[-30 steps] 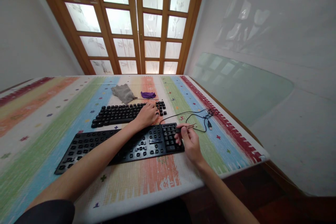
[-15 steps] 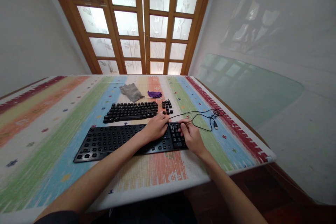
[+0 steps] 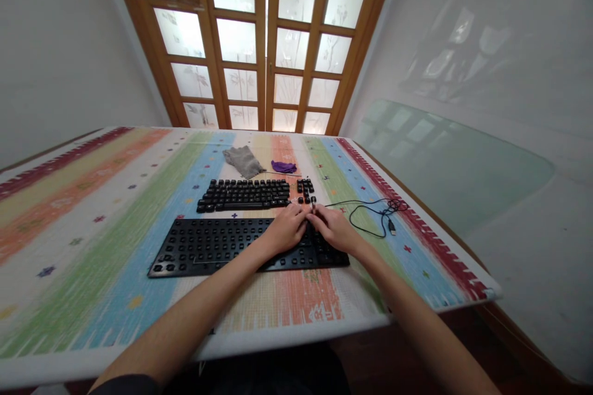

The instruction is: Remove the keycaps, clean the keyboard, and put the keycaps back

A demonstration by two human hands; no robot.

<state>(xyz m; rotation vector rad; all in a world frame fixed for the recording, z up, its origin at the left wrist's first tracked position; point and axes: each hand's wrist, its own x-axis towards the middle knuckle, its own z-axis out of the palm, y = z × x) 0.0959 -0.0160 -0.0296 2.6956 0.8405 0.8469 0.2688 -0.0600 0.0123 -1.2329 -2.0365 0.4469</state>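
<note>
A black keyboard (image 3: 208, 250) lies near the table's front edge. Most of its key positions on the left and in the middle are bare of caps, while dark keys still sit at its right end. Over that right part, my left hand (image 3: 285, 228) and my right hand (image 3: 336, 228) meet at the fingertips. From my right fingers sticks up a small shiny keycap puller (image 3: 314, 203) with a dark tip. My left fingers are pinched together against the right ones; what is in them is hidden. Loose black keycaps (image 3: 250, 194) stand in rows just behind the keyboard.
A smaller group of keycaps (image 3: 306, 188) stands right of the main rows. Farther back lie a grey glove (image 3: 244, 162) and a purple cloth (image 3: 283, 166). A coiled cable (image 3: 382, 213) with its USB plug rests at right. A striped cloth (image 3: 139, 228) covers the table.
My hands have come together; the right hand has moved left to the left fingertips, and the small puller now points up between them. The whole view has shifted slightly.
</note>
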